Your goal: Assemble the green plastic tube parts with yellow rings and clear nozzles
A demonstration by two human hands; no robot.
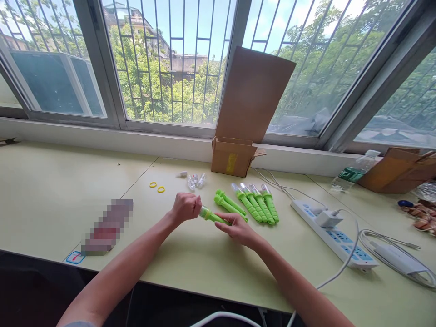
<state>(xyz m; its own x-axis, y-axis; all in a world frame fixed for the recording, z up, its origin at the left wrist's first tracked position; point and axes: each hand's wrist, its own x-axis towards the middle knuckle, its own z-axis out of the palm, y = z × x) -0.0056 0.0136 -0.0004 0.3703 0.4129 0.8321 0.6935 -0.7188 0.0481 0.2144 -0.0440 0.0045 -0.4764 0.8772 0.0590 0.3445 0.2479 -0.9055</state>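
- White cable (223,314) nearest, at 6 o'clock (clock centred on the held piece), cut off by the lower edge.
- Held green handle (215,217) at clock centre, above the worktop (190,265). Left hand (185,206) closed in a fist about its clear end; right hand (239,228) narrow, thumb and fingers gripping the shaft.
- Looks done: four capped handles (262,207) at 2 o'clock, side by side.
- Apparently left: two bare handles (229,207) at 1, loose clear caps (194,179) at 11, two yellow rings (161,191) at 10. Held piece judged part-done.
- Hidden: clear end mostly under left fist; can't tell if seated. Caps overlap, count unsure. Pixelated patch (109,227) at 9 unreadable.
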